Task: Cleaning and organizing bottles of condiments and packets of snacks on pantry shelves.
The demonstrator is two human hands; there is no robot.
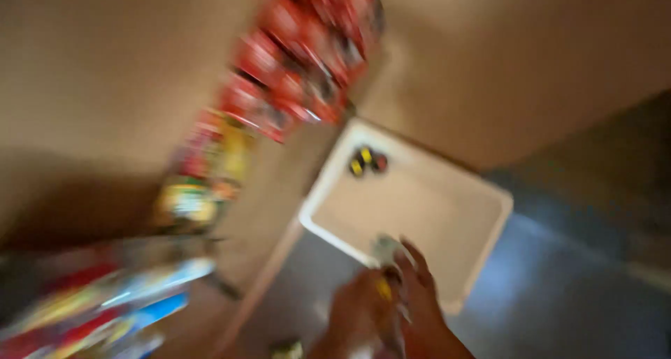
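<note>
Two hands are working together over the near rim of a white square tray (pixel 482 226) — the whole view is blurring heavily.

The left hand (pixel 356 313) and right hand (pixel 419 289) are grasping one small pale item with a yellow spot (pixel 384 258) between them, just above the tray's edge; what it is I cannot tell. Small dark, yellow and red pieces (pixel 368 160) are lying in the tray's far corner — red packets (pixel 300 59) are sitting beyond.

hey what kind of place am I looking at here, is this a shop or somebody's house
Probably a shop or stockroom, though the picture is badly blurred. Rows of red packets and other colourful packaged goods line a shelf, and both hands hold a small item over a white tray on the dark floor.
</note>
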